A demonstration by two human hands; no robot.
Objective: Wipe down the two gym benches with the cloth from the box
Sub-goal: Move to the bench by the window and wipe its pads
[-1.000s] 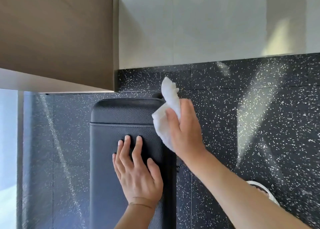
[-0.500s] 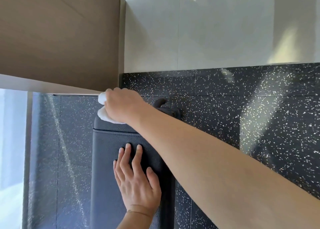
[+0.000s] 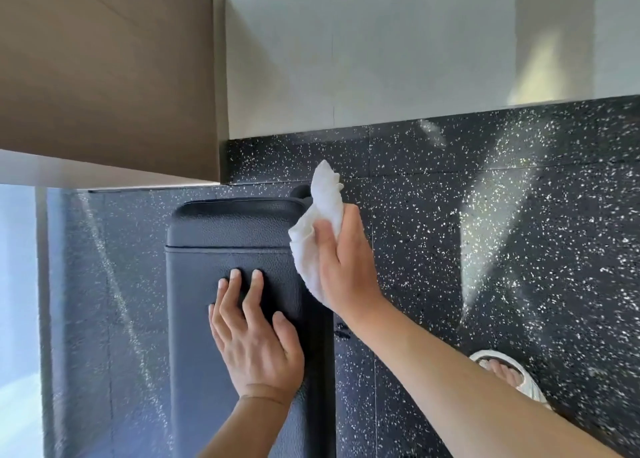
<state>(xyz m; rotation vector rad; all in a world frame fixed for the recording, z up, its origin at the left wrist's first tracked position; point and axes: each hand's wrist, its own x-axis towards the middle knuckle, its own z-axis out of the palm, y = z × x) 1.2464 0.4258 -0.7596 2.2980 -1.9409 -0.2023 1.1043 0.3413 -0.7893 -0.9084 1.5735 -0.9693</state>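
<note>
One hand, the right hand [image 3: 346,263], clutching the cloth [image 3: 317,246], has swept back from the bench [image 3: 228,235] top's 11 o'clock corner to its 3 o'clock side, so wiping continues, while the left hand [image 3: 256,339] stays flat.

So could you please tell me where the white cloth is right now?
The cloth is gripped in the right hand at the bench's far right corner, just right of the left hand resting flat on the pad.
</note>
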